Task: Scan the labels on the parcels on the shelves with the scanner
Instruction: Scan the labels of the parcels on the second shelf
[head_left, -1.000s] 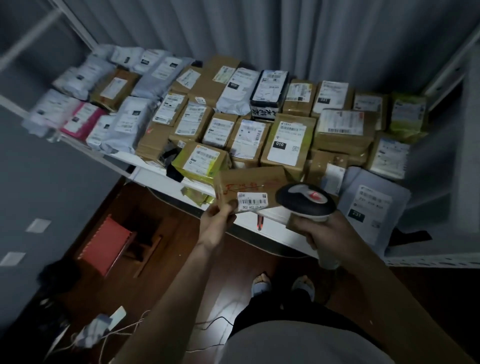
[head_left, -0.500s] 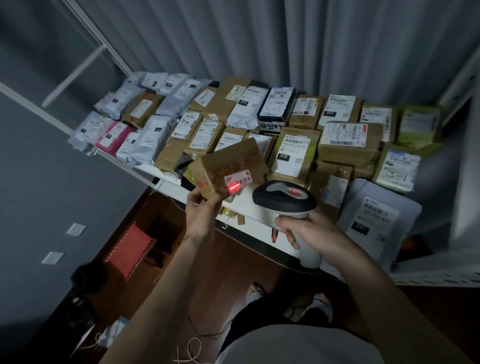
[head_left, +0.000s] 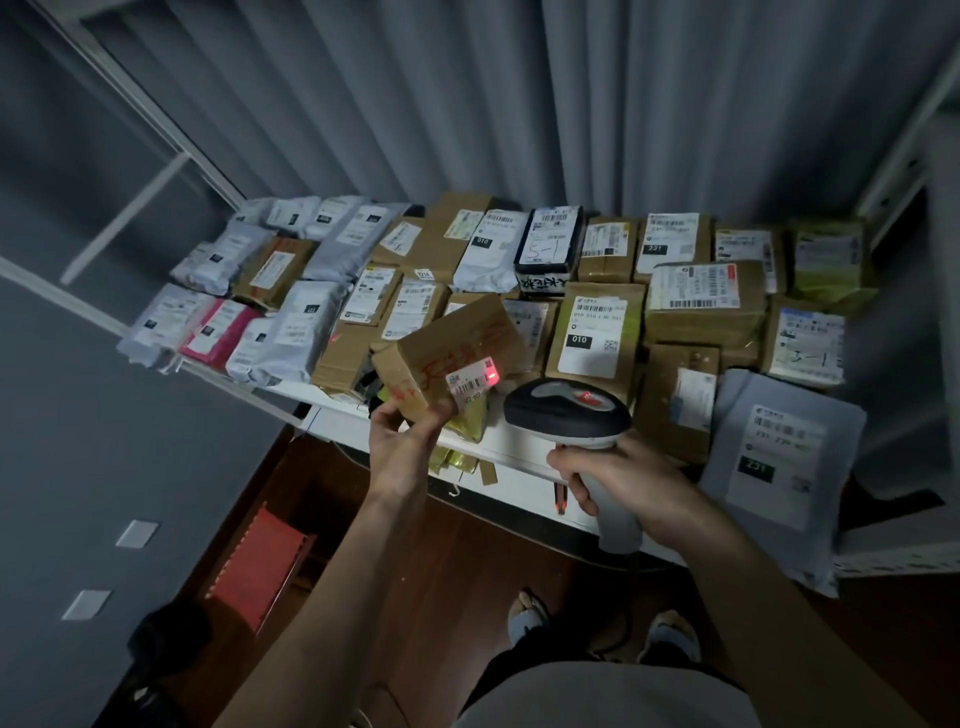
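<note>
Left hand (head_left: 402, 441) grips a cardboard box (head_left: 447, 353) over the shelf (head_left: 519, 449). Right hand (head_left: 623, 483) grips the scanner (head_left: 569, 413), red dot on the label (head_left: 471, 382).

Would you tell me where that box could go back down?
Only the white front edge of the shelf, between the yellow packet and the scanner, looks bare. Behind it, parcels sit packed edge to edge right back to the curtain.

Left hand (head_left: 402, 441) holding cardboard box (head_left: 447, 353), right hand (head_left: 618, 483) gripping scanner (head_left: 569, 410), red spot on label (head_left: 471, 383)
</note>
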